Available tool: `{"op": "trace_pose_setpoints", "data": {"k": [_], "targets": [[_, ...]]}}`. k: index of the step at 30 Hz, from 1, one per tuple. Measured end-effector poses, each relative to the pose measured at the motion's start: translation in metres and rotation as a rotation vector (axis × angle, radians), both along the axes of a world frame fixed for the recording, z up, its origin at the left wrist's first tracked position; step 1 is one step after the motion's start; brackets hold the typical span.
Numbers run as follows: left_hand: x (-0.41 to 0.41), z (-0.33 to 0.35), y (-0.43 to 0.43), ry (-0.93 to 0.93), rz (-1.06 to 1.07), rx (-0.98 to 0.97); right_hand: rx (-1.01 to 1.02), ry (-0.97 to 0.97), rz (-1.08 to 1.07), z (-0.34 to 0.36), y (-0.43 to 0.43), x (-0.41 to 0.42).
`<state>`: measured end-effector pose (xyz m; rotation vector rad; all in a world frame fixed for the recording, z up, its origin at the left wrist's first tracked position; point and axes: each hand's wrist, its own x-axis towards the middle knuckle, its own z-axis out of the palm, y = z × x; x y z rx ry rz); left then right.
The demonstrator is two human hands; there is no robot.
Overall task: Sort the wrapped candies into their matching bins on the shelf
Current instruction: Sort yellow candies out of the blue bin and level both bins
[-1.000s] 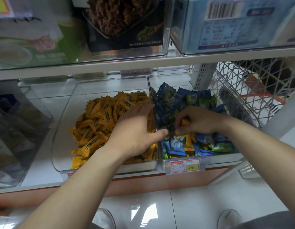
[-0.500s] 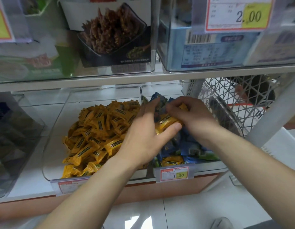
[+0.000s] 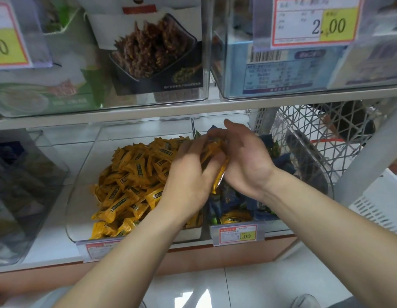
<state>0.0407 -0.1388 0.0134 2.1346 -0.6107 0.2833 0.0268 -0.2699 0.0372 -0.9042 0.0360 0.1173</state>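
Note:
A clear left bin (image 3: 78, 205) holds a heap of yellow wrapped candies (image 3: 130, 174). The right bin (image 3: 273, 224) next to it holds blue and green candies (image 3: 233, 200) with a stray yellow candy (image 3: 235, 217) near its front. Both hands meet above the divider between the bins. My left hand (image 3: 188, 176) grips a bunch of yellow candies (image 3: 218, 174), thumb over them. My right hand (image 3: 246, 161) lies against that bunch from the right, palm turned left and fingers fairly straight. The hands hide part of the bunch.
Price tags (image 3: 237, 234) hang on the shelf edge below the bins. A white wire basket (image 3: 322, 134) stands at the right, a dark clear bin (image 3: 17, 185) at the left. The upper shelf (image 3: 215, 108) close overhead carries clear boxes of snack packs (image 3: 155, 52).
My right hand rose from the blue bin with yellow candies and turned its palm left with fingers straightened. My left hand closed on the bunch. The camera tilted upward.

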Motion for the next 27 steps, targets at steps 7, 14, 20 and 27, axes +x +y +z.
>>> {"op": "trace_pose_setpoints", "data": {"k": [7, 14, 20, 27], "targets": [[0.014, 0.007, 0.018, 0.038, -0.024, 0.078, -0.564, -0.053, -0.072, -0.01, 0.003, 0.012], [0.043, 0.009, 0.073, -0.034, 0.17, 0.328, -1.46, -0.18, 0.133, -0.017, -0.051, 0.003], [0.033, 0.015, 0.066, -0.124, 0.185, 0.431, -1.792, -0.087, 0.733, -0.05, -0.054, -0.006], [-0.008, -0.006, 0.038, 0.105, -0.088, 0.5, -2.005, -0.121, 0.803, -0.07, -0.047, 0.003]]}}
